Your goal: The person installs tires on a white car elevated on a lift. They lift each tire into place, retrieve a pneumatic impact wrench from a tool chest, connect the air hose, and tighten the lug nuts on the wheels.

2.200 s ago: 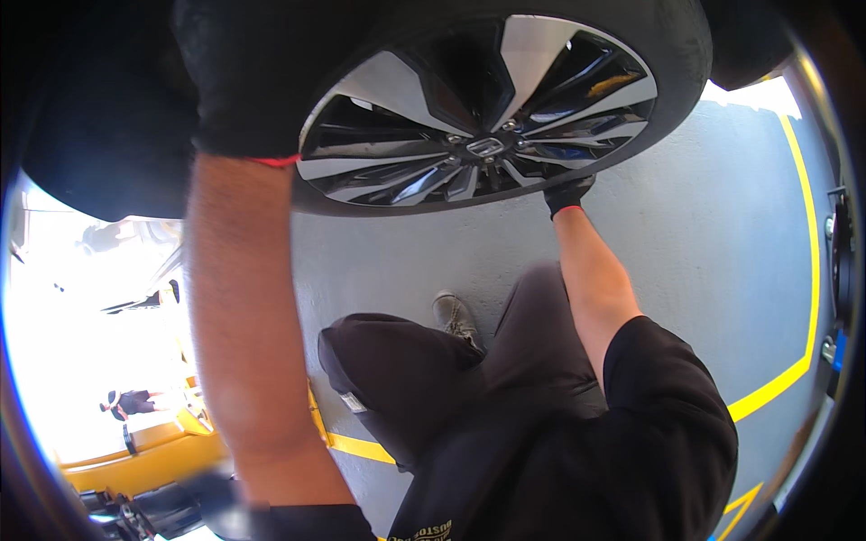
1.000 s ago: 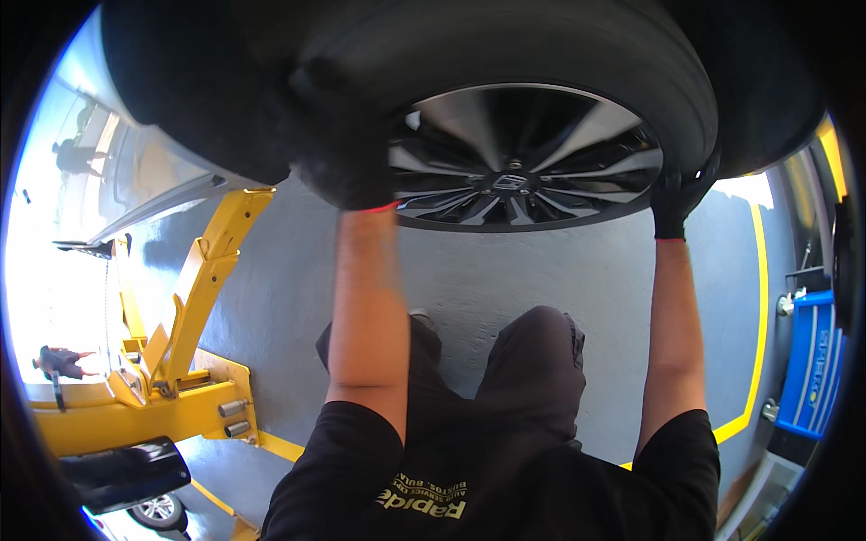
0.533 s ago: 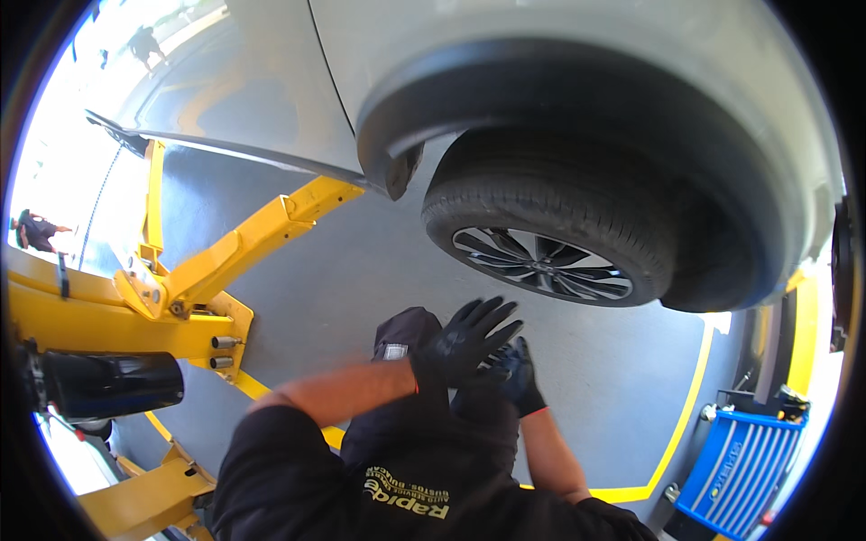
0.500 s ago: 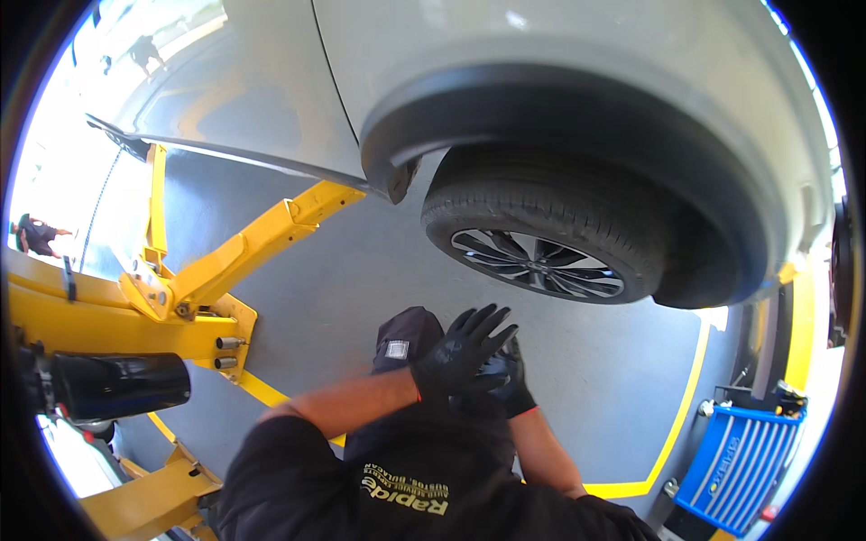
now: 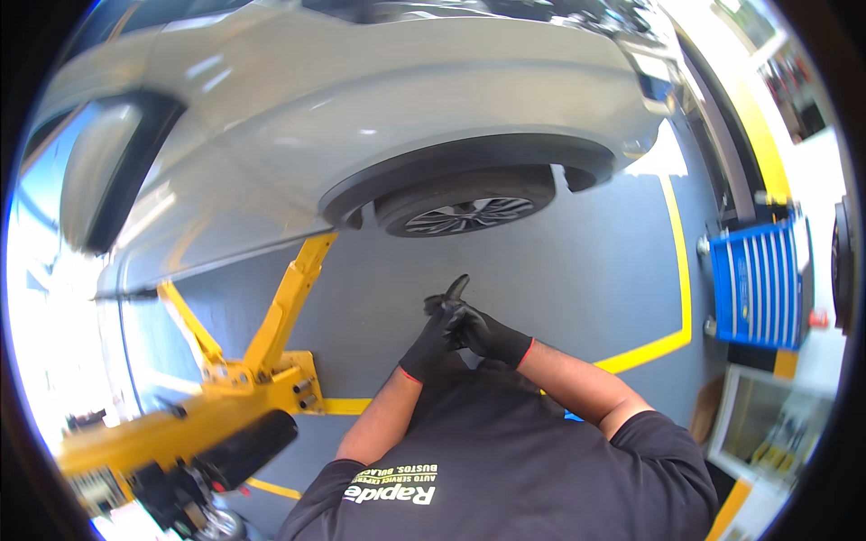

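Wheel (image 5: 471, 216) facing the hands, long axis running roughly left-right; left hand (image 5: 438, 332) touching right hand (image 5: 487, 332), fingers' grip unclear.

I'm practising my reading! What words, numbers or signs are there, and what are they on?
Dark shirt: pale lettering, upside down here; I won't copy it out.
Blue tool cabinet: any marking is too small to read.
Wheel: centre too small to read.
Black gloves: no words I can make out.

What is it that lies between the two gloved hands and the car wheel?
In the head view, only gray floor shows in the gap between the wheel and the touching left hand and right hand.
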A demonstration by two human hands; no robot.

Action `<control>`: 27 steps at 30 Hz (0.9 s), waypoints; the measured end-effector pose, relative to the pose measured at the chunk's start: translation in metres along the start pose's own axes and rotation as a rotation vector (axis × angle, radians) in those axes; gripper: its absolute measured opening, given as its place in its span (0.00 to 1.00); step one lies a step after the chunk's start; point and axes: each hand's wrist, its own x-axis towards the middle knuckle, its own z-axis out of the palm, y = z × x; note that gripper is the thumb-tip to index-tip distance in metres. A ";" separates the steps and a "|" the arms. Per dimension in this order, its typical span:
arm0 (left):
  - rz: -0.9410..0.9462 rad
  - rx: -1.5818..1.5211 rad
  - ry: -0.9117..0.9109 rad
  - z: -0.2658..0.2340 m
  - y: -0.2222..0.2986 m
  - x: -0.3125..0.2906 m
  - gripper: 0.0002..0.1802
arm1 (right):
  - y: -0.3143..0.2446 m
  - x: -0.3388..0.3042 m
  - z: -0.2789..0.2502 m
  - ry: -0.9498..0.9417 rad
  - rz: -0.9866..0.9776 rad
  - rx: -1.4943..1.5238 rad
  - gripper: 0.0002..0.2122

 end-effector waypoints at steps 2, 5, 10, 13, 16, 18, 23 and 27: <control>-0.146 -0.160 -0.179 -0.004 -0.004 0.034 0.43 | -0.011 -0.013 -0.023 0.042 -0.054 0.007 0.26; -0.340 -0.194 -0.340 0.030 -0.025 0.077 0.44 | 0.018 -0.049 -0.079 0.230 -0.212 -0.193 0.23; -0.391 0.366 -0.767 0.144 -0.049 0.180 0.46 | 0.041 -0.176 -0.170 0.631 -0.295 -0.664 0.22; -0.057 0.779 -0.936 0.226 -0.073 0.255 0.47 | -0.021 -0.248 -0.154 0.960 -0.636 -0.477 0.30; -0.034 0.656 -0.840 0.313 -0.078 0.338 0.50 | -0.026 -0.332 -0.201 1.332 -0.840 -0.423 0.41; -0.085 0.857 -0.714 0.341 -0.105 0.389 0.40 | -0.005 -0.398 -0.247 1.518 -0.753 -0.261 0.44; -0.108 1.600 -0.882 0.217 -0.190 0.507 0.24 | -0.054 -0.541 -0.328 1.395 -0.429 -0.372 0.46; -1.196 1.211 -0.087 0.300 -0.142 0.468 0.47 | -0.179 -0.648 -0.383 1.295 0.324 -0.730 0.45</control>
